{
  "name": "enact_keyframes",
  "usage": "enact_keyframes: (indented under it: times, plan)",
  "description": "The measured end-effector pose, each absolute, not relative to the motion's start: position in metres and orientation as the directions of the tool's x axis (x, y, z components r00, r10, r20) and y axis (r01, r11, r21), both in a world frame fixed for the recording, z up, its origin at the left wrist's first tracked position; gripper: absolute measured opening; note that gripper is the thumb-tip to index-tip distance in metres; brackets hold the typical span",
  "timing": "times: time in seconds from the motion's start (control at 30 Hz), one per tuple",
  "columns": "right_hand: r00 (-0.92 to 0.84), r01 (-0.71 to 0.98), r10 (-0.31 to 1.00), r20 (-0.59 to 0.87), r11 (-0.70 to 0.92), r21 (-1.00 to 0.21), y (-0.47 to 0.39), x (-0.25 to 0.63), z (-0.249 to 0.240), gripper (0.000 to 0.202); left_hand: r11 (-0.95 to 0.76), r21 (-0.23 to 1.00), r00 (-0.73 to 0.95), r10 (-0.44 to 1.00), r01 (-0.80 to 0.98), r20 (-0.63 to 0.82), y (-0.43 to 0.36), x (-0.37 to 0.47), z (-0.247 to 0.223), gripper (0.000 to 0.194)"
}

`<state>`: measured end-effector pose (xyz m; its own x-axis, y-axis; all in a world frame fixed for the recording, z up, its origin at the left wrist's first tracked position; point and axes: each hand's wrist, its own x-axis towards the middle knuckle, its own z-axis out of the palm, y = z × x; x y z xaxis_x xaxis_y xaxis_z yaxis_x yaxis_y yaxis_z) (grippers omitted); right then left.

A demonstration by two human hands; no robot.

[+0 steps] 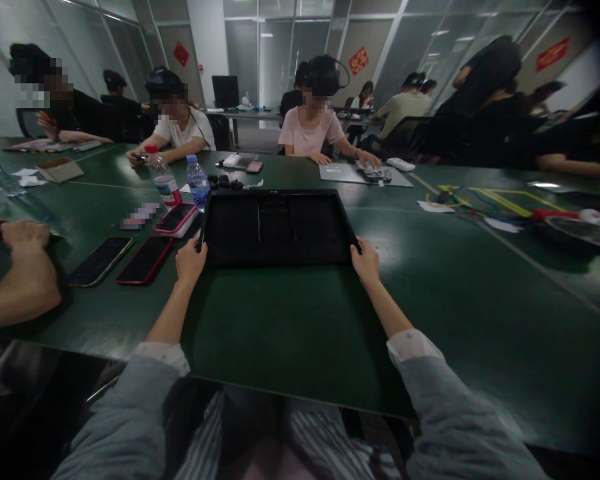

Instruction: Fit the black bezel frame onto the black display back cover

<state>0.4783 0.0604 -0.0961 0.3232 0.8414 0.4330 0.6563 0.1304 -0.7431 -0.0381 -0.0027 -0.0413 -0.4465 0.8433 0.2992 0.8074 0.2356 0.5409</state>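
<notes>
A black, shallow, rectangular tray-like panel (230, 227) with a raised rim is in front of me over the green table (280, 320). Two thin shiny lines run down its middle, and a small mark sits on its far rim. My left hand (191, 259) is closed around the near left edge. On the opposite side, my right hand (366, 260) grips the near right edge, thumb on top. The fingers under the rim are mostly hidden. I cannot tell whether the panel rests on the table or is lifted slightly.
Left of the panel lie a black phone (100, 261), a red-edged phone (145, 260) and a pink-cased phone (177, 219). Behind them stand two bottles, one red-capped (165, 180), one blue-capped (197, 183). A co-worker's arm (23, 280) rests at left. Cables (495, 197) lie at right.
</notes>
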Motion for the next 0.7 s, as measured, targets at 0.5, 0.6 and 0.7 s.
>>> enact_keyframes:
  times: [0.5, 0.6, 0.7]
  plan:
    - [0.327, 0.655, 0.850, 0.413, 0.111, -0.748, 0.0610, 0.4777, -0.0956, 0.052, 0.227, 0.574, -0.443, 0.855, 0.787, 0.270, 0.0006, -0.0416, -0.0438, 0.047]
    - [0.307, 0.666, 0.857, 0.414, 0.118, -0.737, 0.0603, 0.4767, -0.0942, 0.052, 0.224, 0.577, -0.441, 0.856, 0.785, 0.268, 0.0020, -0.0426, -0.0453, 0.048]
    - [0.312, 0.693, 0.855, 0.415, 0.094, -0.714, 0.0600, 0.4740, -0.0926, 0.051, 0.231, 0.572, -0.443, 0.857, 0.787, 0.263, 0.0025, -0.0423, -0.0462, 0.049]
